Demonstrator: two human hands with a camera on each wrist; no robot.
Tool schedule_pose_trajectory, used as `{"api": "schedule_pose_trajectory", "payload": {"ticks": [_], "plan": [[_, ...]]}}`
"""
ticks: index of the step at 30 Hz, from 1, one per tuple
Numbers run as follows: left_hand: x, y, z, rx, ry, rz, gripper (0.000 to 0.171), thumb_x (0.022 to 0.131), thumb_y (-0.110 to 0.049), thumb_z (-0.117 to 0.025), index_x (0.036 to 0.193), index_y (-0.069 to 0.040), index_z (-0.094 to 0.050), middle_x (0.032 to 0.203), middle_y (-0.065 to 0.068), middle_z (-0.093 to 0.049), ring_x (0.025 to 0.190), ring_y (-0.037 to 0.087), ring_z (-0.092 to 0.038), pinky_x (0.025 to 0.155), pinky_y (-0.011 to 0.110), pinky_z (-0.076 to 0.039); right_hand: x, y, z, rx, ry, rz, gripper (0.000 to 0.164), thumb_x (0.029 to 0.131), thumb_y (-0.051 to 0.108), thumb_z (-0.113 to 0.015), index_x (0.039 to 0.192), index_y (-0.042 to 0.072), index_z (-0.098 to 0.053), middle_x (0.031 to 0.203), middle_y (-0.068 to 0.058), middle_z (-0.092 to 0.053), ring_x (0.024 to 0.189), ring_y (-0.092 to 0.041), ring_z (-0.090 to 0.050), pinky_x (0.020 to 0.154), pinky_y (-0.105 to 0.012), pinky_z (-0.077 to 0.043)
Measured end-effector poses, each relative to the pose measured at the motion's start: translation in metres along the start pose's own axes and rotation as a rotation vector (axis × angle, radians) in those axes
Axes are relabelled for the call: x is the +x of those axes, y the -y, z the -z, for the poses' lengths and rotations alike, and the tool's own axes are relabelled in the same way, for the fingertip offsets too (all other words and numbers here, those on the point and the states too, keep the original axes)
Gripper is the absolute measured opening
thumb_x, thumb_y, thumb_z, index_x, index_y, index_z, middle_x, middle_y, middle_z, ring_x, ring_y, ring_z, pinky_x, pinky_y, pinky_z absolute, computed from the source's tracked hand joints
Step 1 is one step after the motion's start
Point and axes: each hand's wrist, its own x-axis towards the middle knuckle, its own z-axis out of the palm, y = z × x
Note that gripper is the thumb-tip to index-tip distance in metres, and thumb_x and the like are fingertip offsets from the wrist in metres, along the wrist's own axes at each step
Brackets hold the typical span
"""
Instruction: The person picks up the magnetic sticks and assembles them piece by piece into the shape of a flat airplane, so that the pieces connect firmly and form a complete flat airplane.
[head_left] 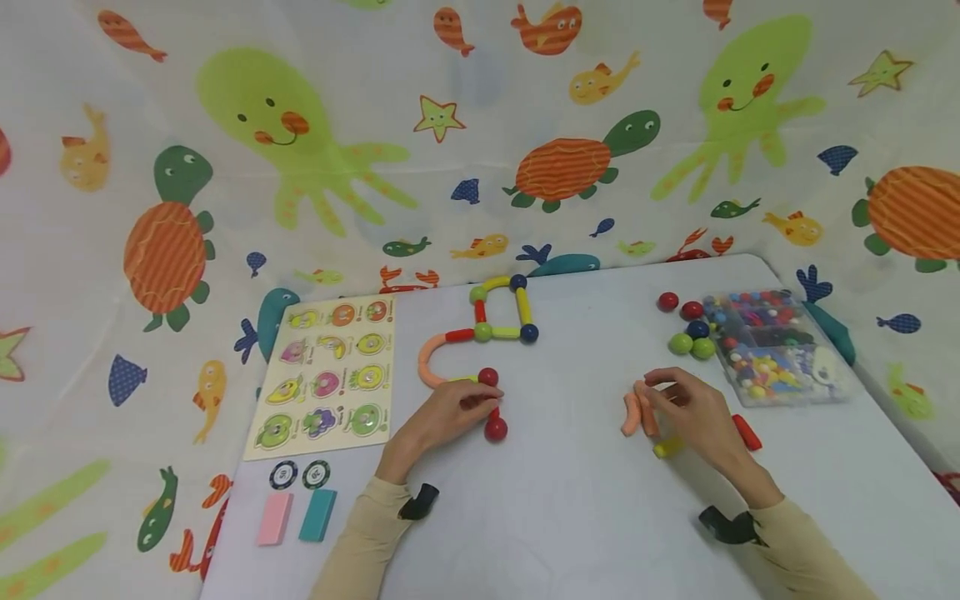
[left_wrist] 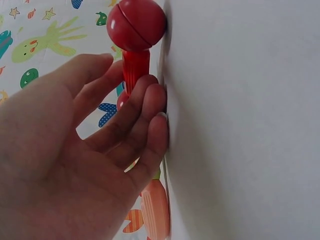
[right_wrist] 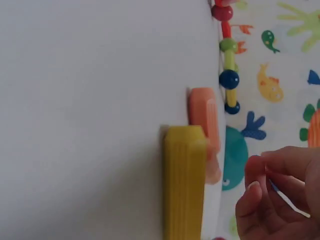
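Note:
In the head view my left hand (head_left: pixel 448 414) is at the lower end of a joined figure of magnetic sticks and balls. Its fingers pinch a red stick (left_wrist: pixel 135 70) that joins two red balls (head_left: pixel 496 429). A peach curved stick (head_left: pixel 429 357) leads from there to red, green and yellow sticks with green and dark blue balls. My right hand (head_left: pixel 693 421) hovers just over two loose peach curved sticks (head_left: pixel 632 415). Its fingers are loosely bent, and nothing shows between them in the right wrist view. A yellow stick (right_wrist: pixel 185 180) lies under that hand.
Loose red, green and blue balls (head_left: pixel 681 343) sit beside a clear compartment box (head_left: pixel 832 383) of beads at the right. A red stick (head_left: pixel 747 432) lies near the right wrist. At the left are a fruit puzzle board (head_left: pixel 262 446), two chips (head_left: pixel 316 474) and pink and teal blocks (head_left: pixel 318 515).

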Motion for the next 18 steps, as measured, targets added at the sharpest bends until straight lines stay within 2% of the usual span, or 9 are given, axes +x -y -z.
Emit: {"api": "schedule_pose_trajectory", "payload": {"ticks": [5,8,12,15,18], "plan": [[-0.002,0.000,0.001,-0.011,-0.006,-0.001,0.027,0.096,-0.021,-0.071,0.123,-0.017,-0.074,0.101,-0.012,-0.069,0.089,0.009,-0.060,0.083,0.024,-0.053,-0.007,-0.008,0.002,0.004,0.059,0.074,0.030,0.097,0.017,-0.070,0.126,0.015,-0.068,0.107,-0.004,-0.072,0.080,-0.008,-0.066,0.065,-0.022,-0.053],[-0.002,0.001,0.001,-0.015,-0.005,-0.008,0.028,0.096,-0.021,-0.071,0.123,-0.016,-0.073,0.099,-0.011,-0.069,0.089,0.010,-0.060,0.082,0.024,-0.053,-0.008,-0.011,-0.004,0.022,0.093,0.170,0.033,0.092,0.007,-0.073,0.125,0.011,-0.069,0.116,-0.007,-0.070,0.078,-0.005,-0.062,0.065,-0.021,-0.053],[-0.002,0.001,0.000,-0.017,0.005,-0.009,0.028,0.097,-0.021,-0.071,0.124,-0.016,-0.073,0.102,-0.011,-0.069,0.090,0.009,-0.060,0.083,0.023,-0.052,-0.006,-0.012,-0.011,0.022,0.091,0.299,0.037,0.084,-0.005,-0.077,0.119,0.006,-0.072,0.119,-0.012,-0.069,0.077,-0.004,-0.056,0.064,-0.018,-0.050],[-0.002,0.001,0.000,-0.015,0.015,-0.002,0.029,0.096,-0.020,-0.071,0.125,-0.017,-0.073,0.107,-0.010,-0.070,0.092,0.009,-0.059,0.085,0.024,-0.052,-0.006,-0.010,-0.014,-0.004,0.096,0.314,0.036,0.082,-0.007,-0.077,0.115,0.005,-0.074,0.119,-0.013,-0.066,0.079,-0.007,-0.057,0.064,-0.018,-0.050],[-0.003,-0.001,0.000,-0.006,0.021,-0.001,0.029,0.097,-0.020,-0.071,0.125,-0.017,-0.073,0.112,-0.009,-0.071,0.094,0.009,-0.059,0.086,0.024,-0.053,-0.004,-0.007,-0.016,-0.051,0.127,0.293,0.032,0.083,-0.006,-0.077,0.113,0.006,-0.076,0.119,-0.013,-0.064,0.083,-0.013,-0.059,0.066,-0.019,-0.050]]}}
